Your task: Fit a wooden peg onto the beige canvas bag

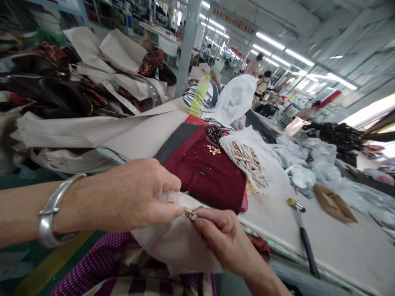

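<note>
My left hand (pixel 129 197), with a silver bangle on its wrist, pinches the edge of a beige fabric piece (pixel 173 242) lying over my lap. My right hand (pixel 222 238) comes in from below and grips a small gold metal fitting (pixel 191 212) between thumb and fingers, right at the fabric's edge. The fingertips of both hands meet at the fitting. A dark red cloth (pixel 206 172) with small gold pieces on it lies just beyond my hands on the table.
A hammer (pixel 304 234) with a black handle lies on the table (pixel 333 246) to the right. A clear bag of beige strips (pixel 249 160), a green bottle (pixel 199 95), white plastic bags and piles of beige and dark bags surround the spot. People stand far back.
</note>
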{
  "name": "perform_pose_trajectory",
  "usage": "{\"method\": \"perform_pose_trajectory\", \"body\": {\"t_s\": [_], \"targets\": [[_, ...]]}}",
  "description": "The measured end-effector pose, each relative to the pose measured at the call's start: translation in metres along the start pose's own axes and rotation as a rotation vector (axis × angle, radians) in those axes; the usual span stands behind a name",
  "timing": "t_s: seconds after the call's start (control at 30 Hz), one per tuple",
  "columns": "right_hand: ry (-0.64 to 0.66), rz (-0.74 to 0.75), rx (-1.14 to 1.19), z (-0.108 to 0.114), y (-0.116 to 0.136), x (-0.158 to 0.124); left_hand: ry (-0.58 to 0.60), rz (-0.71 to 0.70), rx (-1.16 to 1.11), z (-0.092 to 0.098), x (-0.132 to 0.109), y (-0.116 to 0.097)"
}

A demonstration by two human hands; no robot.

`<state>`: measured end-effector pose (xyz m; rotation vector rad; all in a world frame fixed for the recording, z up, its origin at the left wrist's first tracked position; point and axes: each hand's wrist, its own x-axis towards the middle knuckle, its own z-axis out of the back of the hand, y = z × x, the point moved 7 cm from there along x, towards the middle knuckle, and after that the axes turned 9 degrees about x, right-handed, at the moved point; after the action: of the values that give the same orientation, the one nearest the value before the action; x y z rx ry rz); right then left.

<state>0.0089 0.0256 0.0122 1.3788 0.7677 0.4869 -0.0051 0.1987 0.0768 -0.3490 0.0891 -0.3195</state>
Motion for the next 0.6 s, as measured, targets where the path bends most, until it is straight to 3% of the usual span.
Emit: {"method": "perform_pose_trajectory", "body": {"t_s": [0.13,0.23,0.3,0.4,0.5,0.6], "targets": [[-0.211,0.084,-0.062,0.015,0.001,0.033,-0.145,0.111,0.276,0.018,0.019,0.013],[-0.313,0.003,-0.019,0.021,-0.013,0.062,-0.365,-0.046,0.528,0.023,0.030,-0.001],[-0.323,-0.006,-0.036,0.022,-0.021,0.081,-0.451,-0.186,0.653,0.007,0.035,-0.009],[-0.286,0.007,-0.081,0.022,-0.034,0.103,-0.468,-0.308,0.743,-0.036,0.038,-0.001],[-0.274,-0.004,-0.120,0.023,-0.051,0.115,-0.436,-0.293,0.763,-0.075,0.033,0.019],[-0.310,0.008,-0.153,0.027,-0.062,0.116,-0.418,-0.218,0.720,-0.092,0.020,0.029]]}}
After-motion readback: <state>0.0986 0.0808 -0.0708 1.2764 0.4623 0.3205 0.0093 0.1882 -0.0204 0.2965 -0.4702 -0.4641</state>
